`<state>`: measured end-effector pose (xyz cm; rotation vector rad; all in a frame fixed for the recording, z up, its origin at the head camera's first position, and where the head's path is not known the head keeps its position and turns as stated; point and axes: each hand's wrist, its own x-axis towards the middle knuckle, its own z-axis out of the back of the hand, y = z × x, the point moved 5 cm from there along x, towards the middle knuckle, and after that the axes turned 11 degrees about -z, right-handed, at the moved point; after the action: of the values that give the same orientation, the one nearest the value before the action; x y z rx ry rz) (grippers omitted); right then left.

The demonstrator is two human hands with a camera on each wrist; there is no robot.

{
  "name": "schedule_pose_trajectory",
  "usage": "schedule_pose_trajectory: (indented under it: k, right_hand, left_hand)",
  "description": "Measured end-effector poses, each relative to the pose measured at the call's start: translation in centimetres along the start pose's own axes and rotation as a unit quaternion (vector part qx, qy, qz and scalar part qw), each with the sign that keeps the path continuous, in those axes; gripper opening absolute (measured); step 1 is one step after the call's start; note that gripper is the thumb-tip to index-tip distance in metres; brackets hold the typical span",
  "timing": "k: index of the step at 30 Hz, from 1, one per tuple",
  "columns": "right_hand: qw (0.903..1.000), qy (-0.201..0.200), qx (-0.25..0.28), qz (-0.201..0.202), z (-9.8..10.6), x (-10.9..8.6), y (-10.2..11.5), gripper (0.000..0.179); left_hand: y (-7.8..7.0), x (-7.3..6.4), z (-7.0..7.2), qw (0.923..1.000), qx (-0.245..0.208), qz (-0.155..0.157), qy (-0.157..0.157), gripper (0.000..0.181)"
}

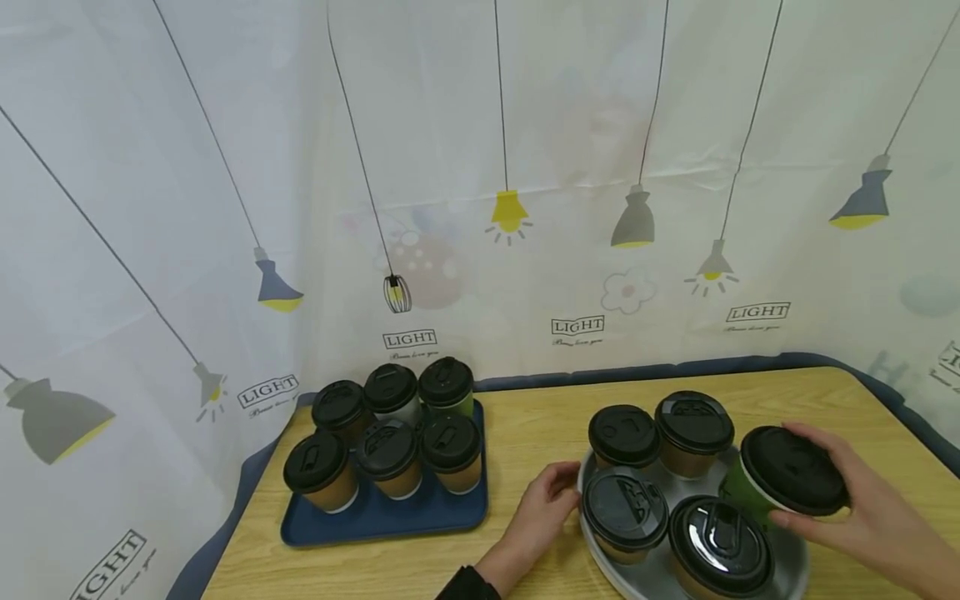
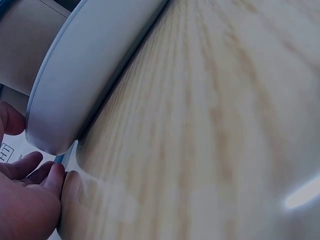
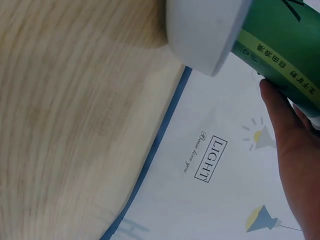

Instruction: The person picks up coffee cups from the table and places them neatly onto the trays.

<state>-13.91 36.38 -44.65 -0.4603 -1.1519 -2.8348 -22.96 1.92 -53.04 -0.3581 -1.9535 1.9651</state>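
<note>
My right hand [image 1: 873, 492] grips a green paper cup [image 3: 285, 55] by its upper part, just under the black lid [image 1: 795, 469]. The cup is tilted at the right side of a round grey tray [image 1: 791, 558]; its base is hidden in the head view. At the tray's left edge, my left hand [image 1: 538, 510] holds the rim with its fingertips. The left wrist view shows those fingers [image 2: 30, 167] close against the tray's outer wall [image 2: 95, 70]. Several brown cups with black lids, among them one glossy-lidded cup [image 1: 720, 546], stand upright on the tray.
A blue rectangular tray [image 1: 382, 529] on the left bears several lidded cups in two rows, one of them green [image 1: 446, 385]. Both trays stand on a wooden table [image 1: 525, 425]. A white cloth [image 1: 465, 125] printed with lamps hangs behind it.
</note>
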Motion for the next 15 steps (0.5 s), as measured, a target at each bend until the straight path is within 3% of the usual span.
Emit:
schedule_pose_trajectory:
  k: [5, 8, 15]
  right_hand:
    - [0.9986, 0.022, 0.004, 0.048, -1.2, 0.7, 0.3, 0.113]
    - [0.9974, 0.045, 0.015, 0.054, -2.0, 1.1, 0.2, 0.113]
    - [0.9980, 0.062, -0.009, 0.001, -2.1, 1.3, -0.8, 0.121]
  left_hand:
    - [-0.1, -0.3, 0.5, 0.9999, 0.002, -0.009, -0.008, 0.044]
    - [-0.1, -0.5, 0.9, 0.9998, 0.004, -0.008, -0.017, 0.044]
    - [0.0, -0.4, 0.7, 0.9999, 0.005, 0.000, -0.015, 0.043]
